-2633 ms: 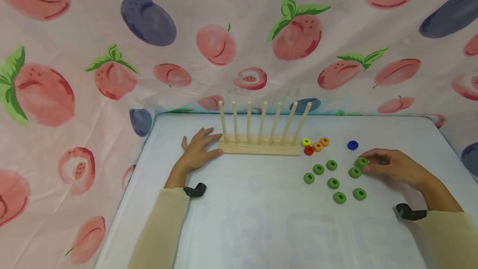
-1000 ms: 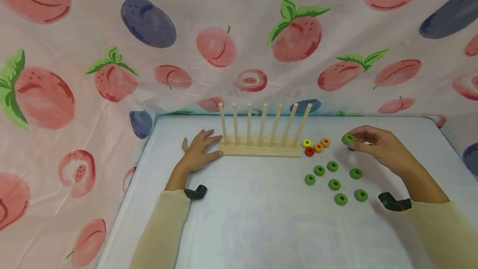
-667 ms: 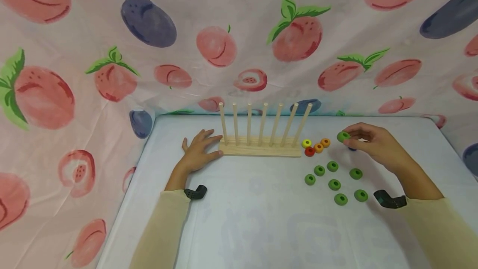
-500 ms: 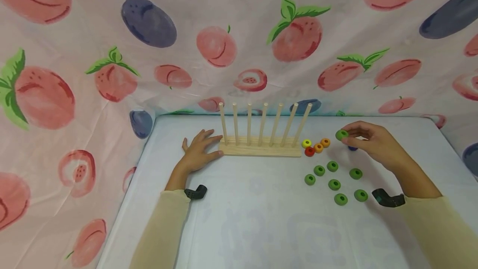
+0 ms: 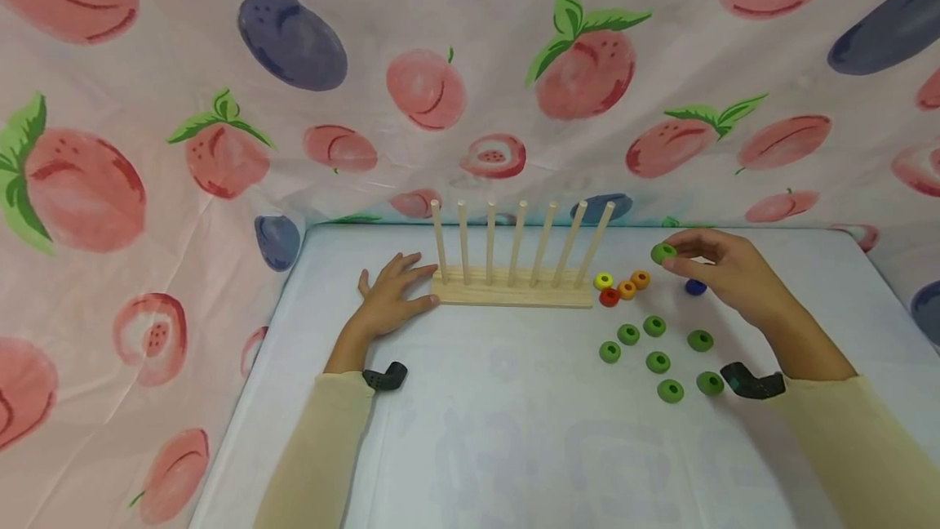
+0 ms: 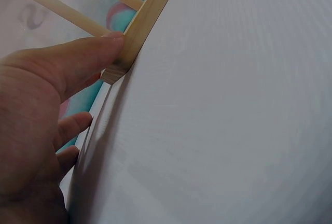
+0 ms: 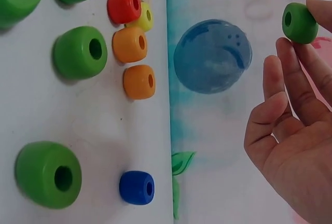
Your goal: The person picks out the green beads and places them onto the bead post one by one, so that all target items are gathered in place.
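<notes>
My right hand (image 5: 734, 269) pinches a green bead (image 5: 663, 253) with a hole through it, raised above the table in the head view. The right wrist view shows this held bead (image 7: 300, 23) between thumb and fingertips, with the other fingers loosely bent. At the left end of a wooden peg stand (image 5: 510, 294), my left hand (image 5: 387, 296) holds the base between thumb and index finger. Its other fingers spread apart. The left wrist view shows the thumb (image 6: 88, 58) on the base; the index finger is mostly hidden. All the stand's upright pegs are bare.
Several green beads (image 5: 658, 362) lie loose on the white table (image 5: 499, 431). Close to the stand's right end sit a yellow bead (image 5: 604, 282), a red bead (image 5: 609, 297) and two orange beads (image 5: 627, 291). A blue bead (image 5: 695, 286) lies beneath the right hand. Fruit-printed cloth (image 5: 441, 15) hangs behind.
My right hand has lifted a green bead from the table and carried it up and leftward, past the blue bead. The left hand and the peg stand have stayed in place.
</notes>
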`<state>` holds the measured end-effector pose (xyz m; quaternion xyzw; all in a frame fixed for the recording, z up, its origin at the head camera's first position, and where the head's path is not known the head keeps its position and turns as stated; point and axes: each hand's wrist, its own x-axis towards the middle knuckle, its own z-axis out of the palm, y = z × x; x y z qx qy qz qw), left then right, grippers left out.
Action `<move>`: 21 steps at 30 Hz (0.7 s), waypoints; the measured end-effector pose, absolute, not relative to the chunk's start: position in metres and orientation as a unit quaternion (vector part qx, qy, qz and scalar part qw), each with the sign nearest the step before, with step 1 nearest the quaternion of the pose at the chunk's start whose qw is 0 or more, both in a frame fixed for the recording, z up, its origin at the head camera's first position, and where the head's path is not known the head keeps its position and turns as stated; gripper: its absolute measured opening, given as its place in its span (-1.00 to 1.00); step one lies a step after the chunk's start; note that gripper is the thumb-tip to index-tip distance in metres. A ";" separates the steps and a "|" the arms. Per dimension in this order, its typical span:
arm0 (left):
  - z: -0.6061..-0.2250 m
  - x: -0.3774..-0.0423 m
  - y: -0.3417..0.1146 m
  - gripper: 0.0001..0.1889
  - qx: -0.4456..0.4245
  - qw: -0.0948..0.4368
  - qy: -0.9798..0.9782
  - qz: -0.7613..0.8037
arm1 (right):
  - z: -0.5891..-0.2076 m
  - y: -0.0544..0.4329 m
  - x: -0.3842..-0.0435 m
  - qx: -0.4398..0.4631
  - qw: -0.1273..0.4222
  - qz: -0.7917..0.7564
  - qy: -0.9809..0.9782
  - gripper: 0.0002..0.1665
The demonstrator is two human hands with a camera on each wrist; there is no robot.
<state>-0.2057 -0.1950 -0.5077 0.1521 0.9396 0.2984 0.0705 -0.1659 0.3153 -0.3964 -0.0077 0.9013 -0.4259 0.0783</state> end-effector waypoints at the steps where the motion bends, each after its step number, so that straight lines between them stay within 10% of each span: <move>1: -0.508 -0.206 -0.195 -0.33 0.152 0.070 0.940 0.299 | -0.396 0.315 -0.167 -0.007 0.078 -0.428 0.900 -0.31; 21: -0.505 -0.205 -0.194 -0.32 0.154 0.067 0.939 0.301 | -0.383 0.292 -0.176 -0.027 0.047 -0.427 0.903 -0.38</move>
